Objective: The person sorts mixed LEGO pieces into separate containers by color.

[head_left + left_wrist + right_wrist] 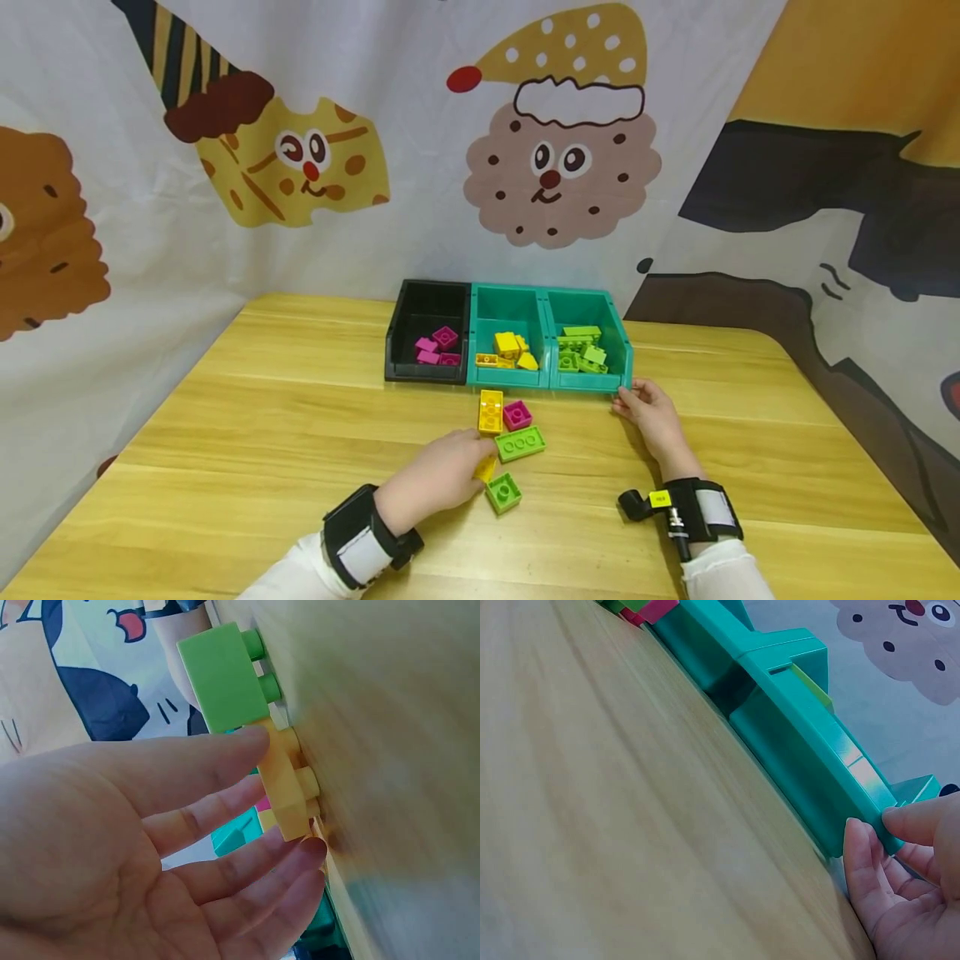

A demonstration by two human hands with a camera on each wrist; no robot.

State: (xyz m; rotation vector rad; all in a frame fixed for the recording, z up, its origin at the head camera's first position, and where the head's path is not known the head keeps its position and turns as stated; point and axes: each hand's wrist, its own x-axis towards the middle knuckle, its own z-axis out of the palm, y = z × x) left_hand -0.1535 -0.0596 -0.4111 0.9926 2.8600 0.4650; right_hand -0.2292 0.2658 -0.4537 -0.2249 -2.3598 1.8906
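My left hand (471, 457) reaches flat across the wooden table (262, 433), its straight fingers (240, 746) touching a small yellow brick (289, 787). A square green brick (503, 492) lies just right of that hand and shows in the left wrist view (225, 679) beside the yellow one. A long green brick (520, 443), a long yellow brick (491, 411) and a pink brick (517, 414) lie just beyond. My right hand (630, 402) pinches the front right corner of the right teal bin (810, 780), thumb (859, 844) on its front wall.
Three bins stand in a row at the back: a black one (401, 337) with pink bricks, a teal middle one (507, 302) with yellow bricks, and the right teal one (622, 346) with green bricks. A cartoon-printed cloth (555, 167) hangs behind and beside the table.
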